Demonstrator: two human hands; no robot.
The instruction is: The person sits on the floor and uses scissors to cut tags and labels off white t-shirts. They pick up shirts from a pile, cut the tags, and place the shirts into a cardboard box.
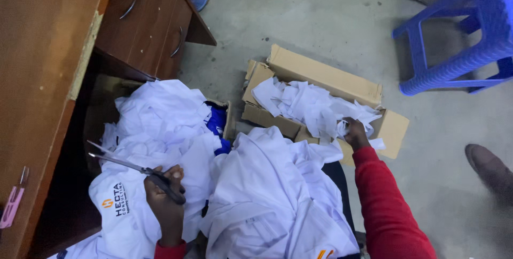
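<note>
My left hand [165, 195] grips black-handled scissors [120, 161], blades open and pointing up-left over a pile of white garments [160, 125]. More white cloth [267, 195] lies across my lap. My right hand [354, 132], in a red sleeve, reaches into a flattened cardboard box [326, 77] and closes on white fabric scraps [310, 107] heaped inside it.
A brown wooden desk [43, 77] with drawers stands at the left, a pink clip [12, 205] on its edge. A blue plastic stool [459, 40] is at the upper right on the concrete floor. A dark shoe [489, 168] shows at the right. Blue cloth [216, 123] peeks among the garments.
</note>
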